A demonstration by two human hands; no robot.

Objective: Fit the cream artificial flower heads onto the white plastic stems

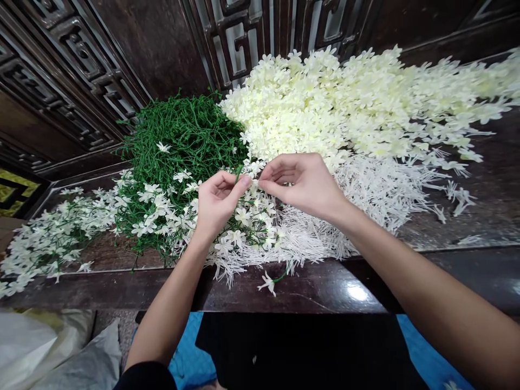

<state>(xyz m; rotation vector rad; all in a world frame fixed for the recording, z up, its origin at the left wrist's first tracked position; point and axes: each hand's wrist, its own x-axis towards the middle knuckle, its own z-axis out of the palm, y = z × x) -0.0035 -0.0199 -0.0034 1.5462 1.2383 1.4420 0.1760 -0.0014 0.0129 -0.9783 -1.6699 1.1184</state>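
Note:
My left hand [219, 200] is closed in a pinch on a green plastic flower stem [239, 172], which pokes up between thumb and fingers. Close beside it, my right hand [306, 184] pinches with thumb and forefinger at a small white piece by the stem's end; its exact kind is too small to make out. Under and around both hands lie assembled white artificial flowers [242, 216] on green stems. Behind my left hand rises a heap of bare green stems [182, 130]. Below my right wrist spreads a pile of thin white stamen pieces [377, 189].
A long mound of cream-white petals [309, 108] stretches along the back to the right. More finished flowers [52, 233] lie at the left. One flower [267, 284] rests on the dark wooden bench's front edge [325, 287]. Carved wooden panels [239, 32] stand behind; pale bags [52, 346] sit lower left.

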